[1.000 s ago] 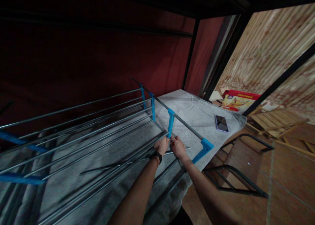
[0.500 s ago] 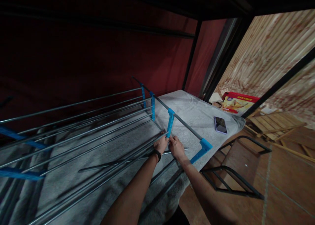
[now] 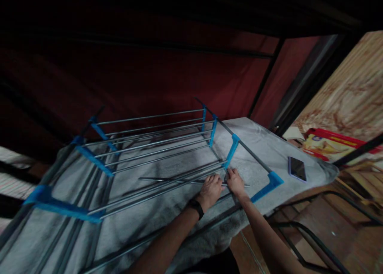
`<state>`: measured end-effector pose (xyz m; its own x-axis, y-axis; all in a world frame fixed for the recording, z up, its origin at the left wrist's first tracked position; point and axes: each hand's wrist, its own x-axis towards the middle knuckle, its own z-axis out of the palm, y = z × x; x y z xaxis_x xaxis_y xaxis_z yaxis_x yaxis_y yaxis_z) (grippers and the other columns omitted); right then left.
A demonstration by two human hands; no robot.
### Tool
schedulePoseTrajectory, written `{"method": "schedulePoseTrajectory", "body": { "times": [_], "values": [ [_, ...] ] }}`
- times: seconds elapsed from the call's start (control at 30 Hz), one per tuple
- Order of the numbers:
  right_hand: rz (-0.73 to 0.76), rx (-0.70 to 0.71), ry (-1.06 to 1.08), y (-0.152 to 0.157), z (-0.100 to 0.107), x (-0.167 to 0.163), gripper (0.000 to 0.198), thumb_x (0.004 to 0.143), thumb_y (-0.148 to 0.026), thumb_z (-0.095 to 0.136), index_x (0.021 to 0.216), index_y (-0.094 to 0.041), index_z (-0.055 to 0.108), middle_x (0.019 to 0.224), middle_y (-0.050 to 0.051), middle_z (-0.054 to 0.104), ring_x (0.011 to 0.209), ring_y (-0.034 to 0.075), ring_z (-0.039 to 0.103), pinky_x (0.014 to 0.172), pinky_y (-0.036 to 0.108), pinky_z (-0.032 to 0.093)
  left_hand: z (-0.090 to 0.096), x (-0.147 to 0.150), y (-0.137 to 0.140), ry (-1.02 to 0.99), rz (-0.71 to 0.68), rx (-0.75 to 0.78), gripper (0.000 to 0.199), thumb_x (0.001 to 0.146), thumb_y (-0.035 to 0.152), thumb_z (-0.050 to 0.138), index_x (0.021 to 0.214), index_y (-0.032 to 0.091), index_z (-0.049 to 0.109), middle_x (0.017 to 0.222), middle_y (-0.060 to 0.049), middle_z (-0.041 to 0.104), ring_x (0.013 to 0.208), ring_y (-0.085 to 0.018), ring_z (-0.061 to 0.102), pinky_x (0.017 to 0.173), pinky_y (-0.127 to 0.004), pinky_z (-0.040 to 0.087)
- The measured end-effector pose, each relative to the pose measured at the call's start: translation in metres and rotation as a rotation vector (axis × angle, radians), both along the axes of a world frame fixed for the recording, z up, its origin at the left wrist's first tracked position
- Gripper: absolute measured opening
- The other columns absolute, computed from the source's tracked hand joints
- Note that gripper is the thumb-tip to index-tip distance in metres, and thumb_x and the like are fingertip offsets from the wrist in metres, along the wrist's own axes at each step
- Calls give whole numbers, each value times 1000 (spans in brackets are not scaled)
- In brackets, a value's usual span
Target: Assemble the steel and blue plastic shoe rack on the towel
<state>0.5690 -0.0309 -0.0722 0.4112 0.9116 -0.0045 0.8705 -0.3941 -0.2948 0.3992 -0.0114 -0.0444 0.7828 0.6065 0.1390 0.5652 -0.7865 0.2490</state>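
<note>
Fingers of the left hand [image 3: 212,189] are bent over the near pair of rods and a loose metal rod [image 3: 155,179], but I cannot tell whether they are closed on anything. On the right hand [image 3: 236,181] the fingers are curled at the lower end of a blue bracket [image 3: 231,152]; whether they pinch it is hidden too.

Half a second ago both hands met at that bracket's foot. Now the left hand has drawn back a little to the left, leaving a small gap between the two, while the right hand remains by the bracket. The view has also swung left, so the rack's whole left end now shows, with its large blue corner piece [image 3: 42,197] at the near left.

The rack [image 3: 158,142] lies across the grey blanket [image 3: 254,134], in front of the dark red wall [image 3: 179,82]. Its slim, shiny grey rods run left to right in groups between blue plastic brackets, with a darker side bar at each end. Another blue corner piece [image 3: 272,181] sits at the near right. The loose rod lies beneath the near rods and passes under the hands. Farther right on the blanket is a phone [image 3: 297,169].
</note>
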Motion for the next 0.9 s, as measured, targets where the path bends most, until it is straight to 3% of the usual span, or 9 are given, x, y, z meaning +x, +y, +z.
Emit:
{"method": "schedulePoseTrajectory", "body": {
  "times": [0.17, 0.33, 0.47, 0.6, 0.73, 0.9],
  "values": [
    [31, 122, -43, -10, -14, 1, 45, 100, -24, 39, 142, -16, 52, 123, 15, 60, 113, 25, 59, 94, 33, 43, -5, -43, -5, 156, -43, 135, 31, 95, 9, 48, 124, 16, 54, 114, -9, 62, 106, -23, 57, 93, -37, 45],
    [115, 277, -145, -37, -21, -10, 43, 102, -32, 36, 136, -18, 58, 124, 14, 62, 115, 28, 57, 96, 41, 43, -13, -57, -3, 213, -18, 158, 20, 95, 8, 48, 110, 15, 59, 110, -8, 62, 108, -22, 56, 94, -38, 46],
    [369, 341, -196, -58, -19, -11, 43, 103, -37, 37, 137, -20, 57, 126, 12, 64, 119, 27, 55, 105, 47, 37, -15, -61, -11, 141, -16, 143, 21, 98, 9, 44, 111, 16, 58, 111, -7, 62, 110, -21, 55, 97, -38, 44],
    [601, 218, -224, -66, -13, -7, 40, 100, -29, 43, 136, -25, 58, 124, 9, 65, 117, 24, 56, 108, 45, 34, -11, -55, -14, 110, -63, 130, 21, 97, 10, 44, 112, 15, 59, 110, -8, 62, 107, -21, 55, 96, -36, 44],
    [516, 54, -291, -61, -3, -1, 53, 88, -3, 41, 130, -26, 64, 123, 8, 66, 114, 22, 57, 107, 44, 34, -9, -32, -16, 60, -96, 120, 24, 94, 6, 46, 114, 12, 58, 110, -9, 63, 106, -21, 56, 91, -34, 46],
    [305, 7, -332, -54, 2, 14, 52, 85, -1, 37, 118, -24, 70, 121, 8, 66, 115, 22, 57, 111, 46, 30, -10, -10, -26, 47, -48, 81, 31, 92, 4, 46, 120, 11, 55, 115, -11, 63, 109, -23, 58, 87, -36, 49]
  ]
}}
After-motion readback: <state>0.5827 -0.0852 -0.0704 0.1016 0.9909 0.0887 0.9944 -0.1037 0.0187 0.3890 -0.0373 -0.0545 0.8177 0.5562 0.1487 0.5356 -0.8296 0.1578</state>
